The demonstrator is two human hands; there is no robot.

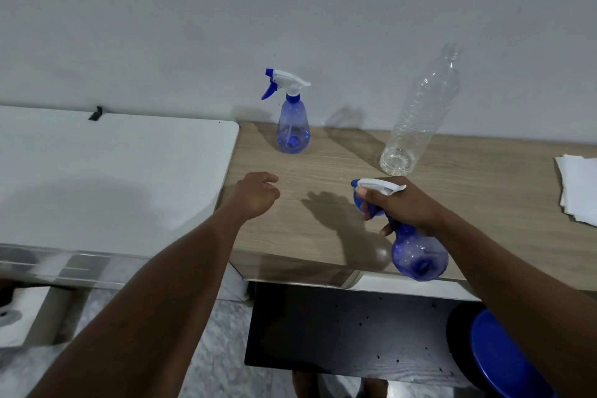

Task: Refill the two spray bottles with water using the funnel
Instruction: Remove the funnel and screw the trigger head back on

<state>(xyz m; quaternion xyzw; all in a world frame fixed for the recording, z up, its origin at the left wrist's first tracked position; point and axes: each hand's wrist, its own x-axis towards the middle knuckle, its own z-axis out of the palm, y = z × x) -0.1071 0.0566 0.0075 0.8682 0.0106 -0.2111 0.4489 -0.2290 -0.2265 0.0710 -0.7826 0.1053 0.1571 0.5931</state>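
head view. landmark taken as the wooden table (323, 171), which runs from the wall forward to a front edge crossing the lower middle of the picture.

right hand (407, 203) is closed around the neck and white trigger head of a blue spray bottle (420, 255). this bottle is held tilted, base toward the camera, and hangs over the table's front edge; whether the base touches the wood cannot be told. the fingers cover most of its trigger.

left hand (258, 194) is loosely curled, holding nothing, above the table's left end near the edge.

a second spray bottle (293, 126) stands upright at the back of the table, close to the wall, well apart from both hands. some liquid shows at its bottom. a clear plastic bottle (416, 119), uncapped, stands at the back to the right of it, just behind the right hand; its contents are hard to make out.

open wood lies between the two hands and forward of the standing bottles.

left of the table, edge to edge, sits a white surface (113, 178) with a rounded corner. a stack of white paper (578, 191) on the table's right end is cut off by the frame. below the table, a blue round object (504, 362) is partly cut off and not identifiable.
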